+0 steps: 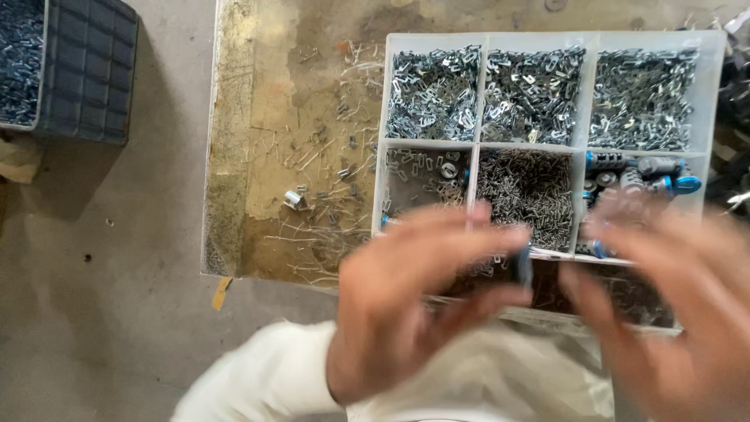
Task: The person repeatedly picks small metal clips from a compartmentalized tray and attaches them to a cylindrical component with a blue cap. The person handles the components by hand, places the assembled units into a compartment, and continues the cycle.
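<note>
Head view: left hand (pixel 406 305), fingers pinching a small dark part (pixel 523 266) (blurred) over the compartment tray's (pixel 380 141) near edge on the table (pixel 234 156). Right hand (pixel 672 312), fingers spread, grip empty, just beside.

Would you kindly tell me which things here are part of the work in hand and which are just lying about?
In use:
left hand
right hand
small dark part between the fingertips
compartment tray

Lying about:
loose metal sleeve
scattered wire bits
dark crate
</note>
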